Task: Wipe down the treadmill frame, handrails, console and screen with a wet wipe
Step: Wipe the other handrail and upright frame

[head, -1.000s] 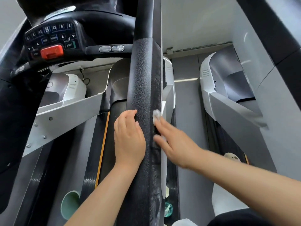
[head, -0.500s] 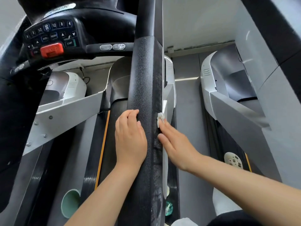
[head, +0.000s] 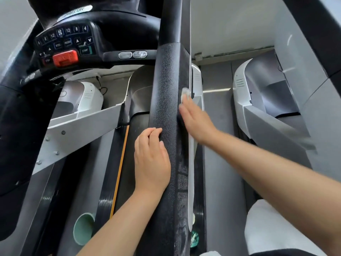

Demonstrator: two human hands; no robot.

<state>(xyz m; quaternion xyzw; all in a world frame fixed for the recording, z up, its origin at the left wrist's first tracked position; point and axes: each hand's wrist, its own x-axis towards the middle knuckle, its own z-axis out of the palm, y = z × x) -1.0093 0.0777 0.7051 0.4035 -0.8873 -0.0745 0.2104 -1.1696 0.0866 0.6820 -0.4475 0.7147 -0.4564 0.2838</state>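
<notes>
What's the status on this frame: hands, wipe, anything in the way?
Left hand resting on black handrail. Right hand with straight fingers pressing wet wipe to the rail's right side. Nothing blocking the rail ahead.

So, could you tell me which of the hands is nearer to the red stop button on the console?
Left. The left hand rests on the handrail's near side, below the red stop button; the right hand presses the wipe on its far side.

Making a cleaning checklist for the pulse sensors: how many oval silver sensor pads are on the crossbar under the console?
2. The left silver pad and the right silver pad sit side by side on the black crossbar, just left of the textured handrail. Others may be hidden behind it.
</notes>
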